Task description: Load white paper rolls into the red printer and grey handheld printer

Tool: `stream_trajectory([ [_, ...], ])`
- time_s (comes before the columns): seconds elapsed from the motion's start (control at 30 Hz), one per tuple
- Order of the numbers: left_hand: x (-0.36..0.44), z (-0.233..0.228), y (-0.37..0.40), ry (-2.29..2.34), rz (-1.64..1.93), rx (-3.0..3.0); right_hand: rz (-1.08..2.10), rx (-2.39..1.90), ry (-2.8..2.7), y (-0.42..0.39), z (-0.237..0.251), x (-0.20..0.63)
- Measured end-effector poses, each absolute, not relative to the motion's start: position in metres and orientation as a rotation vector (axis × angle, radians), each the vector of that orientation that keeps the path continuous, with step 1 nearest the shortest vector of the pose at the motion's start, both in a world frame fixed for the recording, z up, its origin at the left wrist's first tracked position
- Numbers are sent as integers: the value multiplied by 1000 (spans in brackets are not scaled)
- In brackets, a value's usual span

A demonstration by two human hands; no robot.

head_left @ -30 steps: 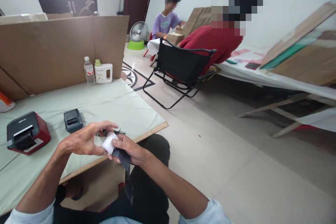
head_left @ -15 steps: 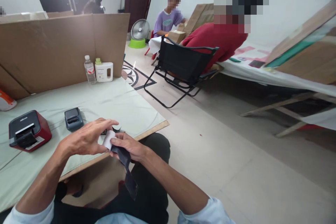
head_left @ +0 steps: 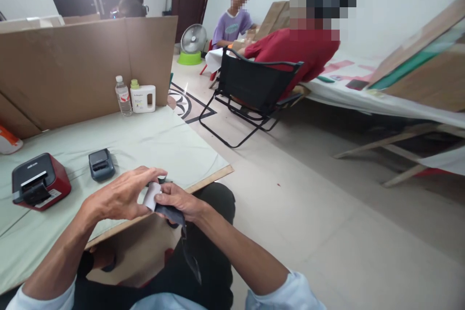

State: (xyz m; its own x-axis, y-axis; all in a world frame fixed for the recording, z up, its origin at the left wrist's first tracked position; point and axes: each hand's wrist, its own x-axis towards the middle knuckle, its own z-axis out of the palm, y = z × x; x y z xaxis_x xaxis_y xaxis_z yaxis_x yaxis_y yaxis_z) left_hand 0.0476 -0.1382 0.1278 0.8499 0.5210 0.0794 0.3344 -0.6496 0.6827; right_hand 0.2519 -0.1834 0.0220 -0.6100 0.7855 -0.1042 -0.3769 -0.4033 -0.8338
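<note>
Along the near edge of the bench (head_left: 178,140), white roll (head_left: 151,197) sits just left of the right hand (head_left: 179,201), which pinches it, thumb at its right side; dark strip (head_left: 173,214) hangs below that hand; left hand (head_left: 121,194) arches round roll's left side, thumb and fingers spread, can't tell if gripping; small grey device (head_left: 101,165) stands beyond left hand

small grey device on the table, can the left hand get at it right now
Probably yes: the small grey device sits just beyond the left hand, with nothing visible between them, though that hand is curved around the white roll.
</note>
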Motion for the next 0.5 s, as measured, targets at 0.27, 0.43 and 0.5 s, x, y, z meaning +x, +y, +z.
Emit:
stream_trajectory([
  [0.27,46,81,-144,519,697,1781,2113,-526,-990,-183,19,257],
  [0.43,45,85,-149,538,668,1812,2193,-508,-1185,-177,29,268],
  [0.5,44,90,-150,558,666,1829,2170,-472,-1219,-177,33,267],
])
